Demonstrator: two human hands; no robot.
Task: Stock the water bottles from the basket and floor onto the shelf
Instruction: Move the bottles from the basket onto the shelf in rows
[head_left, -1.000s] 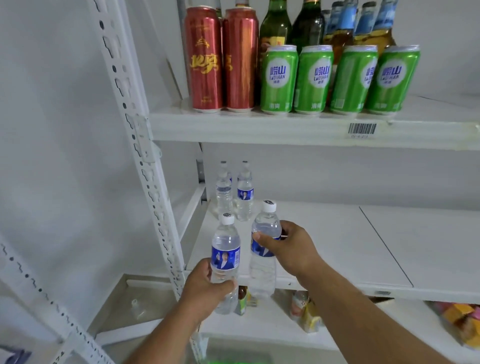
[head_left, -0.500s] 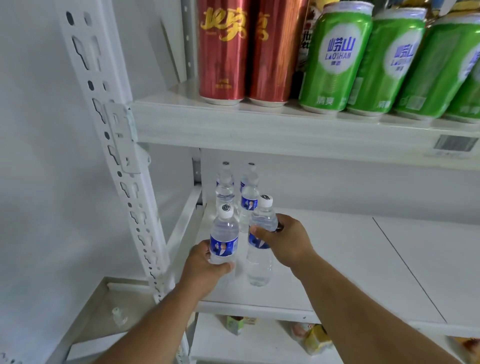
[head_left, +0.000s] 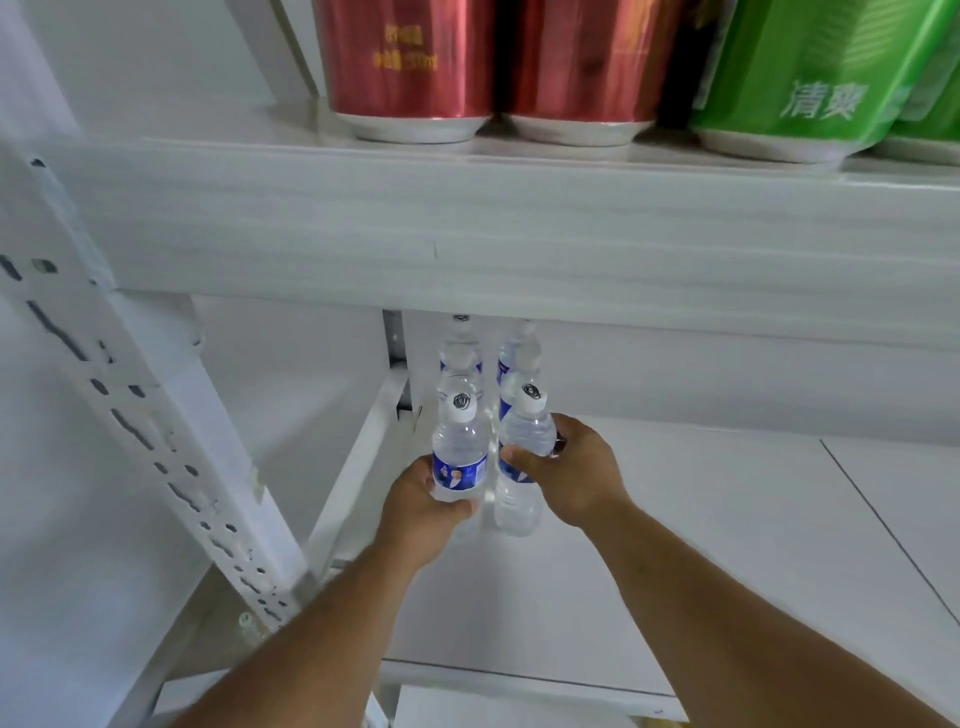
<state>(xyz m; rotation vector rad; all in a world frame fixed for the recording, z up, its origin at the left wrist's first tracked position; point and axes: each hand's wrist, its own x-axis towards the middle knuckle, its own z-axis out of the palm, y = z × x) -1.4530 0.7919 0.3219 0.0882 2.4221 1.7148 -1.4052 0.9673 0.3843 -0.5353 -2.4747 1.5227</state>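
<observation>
I hold two clear water bottles with blue labels and white caps over the white middle shelf (head_left: 727, 545), deep at its left end. My left hand (head_left: 423, 506) grips the left bottle (head_left: 460, 447) around its label. My right hand (head_left: 576, 467) grips the right bottle (head_left: 522, 441), whose base is at or just above the shelf board. Directly behind them stand more water bottles (head_left: 460, 353) in two short rows against the back wall, their tops partly hidden by the upper shelf edge.
The upper shelf (head_left: 519, 234) hangs close overhead, carrying red cans (head_left: 410, 57) and green cans (head_left: 810, 73). A perforated white upright post (head_left: 135, 405) slants at the left. The middle shelf board stretches bare to the right of my hands.
Both hands have pushed the two bottles deeper into the shelf toward the standing rows. My head has come closer and lower, so the upper shelf fills the top of the view.
</observation>
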